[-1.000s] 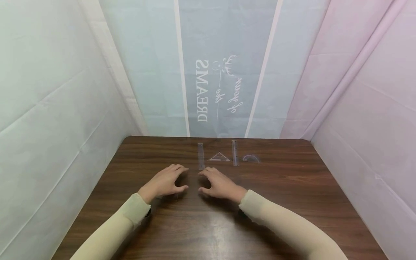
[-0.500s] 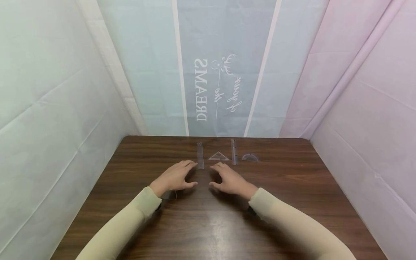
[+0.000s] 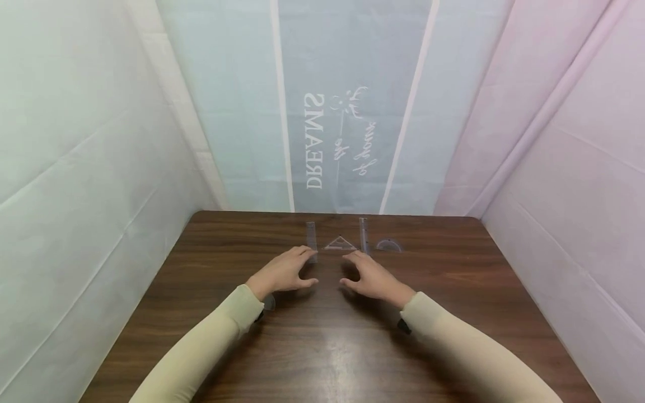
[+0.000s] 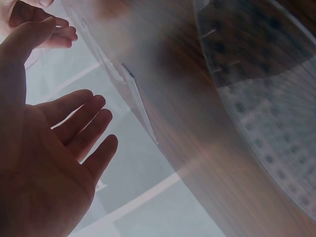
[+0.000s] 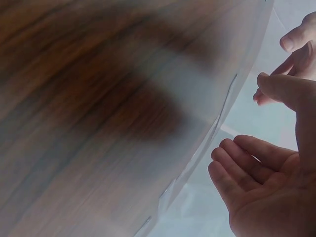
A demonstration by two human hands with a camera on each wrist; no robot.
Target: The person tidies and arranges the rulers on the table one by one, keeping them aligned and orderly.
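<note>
My left hand (image 3: pixel 283 271) hovers over the table with fingers relaxed and nothing in them. Its fingertips overlap the lower end of a clear ruler (image 3: pixel 311 232) in the head view. Facing it, my right hand (image 3: pixel 375 278) is likewise relaxed and holds nothing, its fingertips near the lower end of a second clear ruler (image 3: pixel 363 232). Between the rulers lies a transparent set square (image 3: pixel 340 244). Right of them is a clear protractor (image 3: pixel 389 245). Another clear protractor (image 4: pixel 266 108) lies below my left wrist; the sleeve partly hides it in the head view.
The brown wood-grain table (image 3: pixel 433 313) has a glossy reflection near its front. A blue cloth with white mirrored lettering (image 3: pixel 314 140) hangs behind its far edge. Pale cloth walls (image 3: pixel 90 168) stand at both sides.
Both hands have moved to the right and slightly forward, holding nothing. My left fingertips now reach over the left ruler's lower end. The rulers, set square and right-hand protractor have stayed put.
</note>
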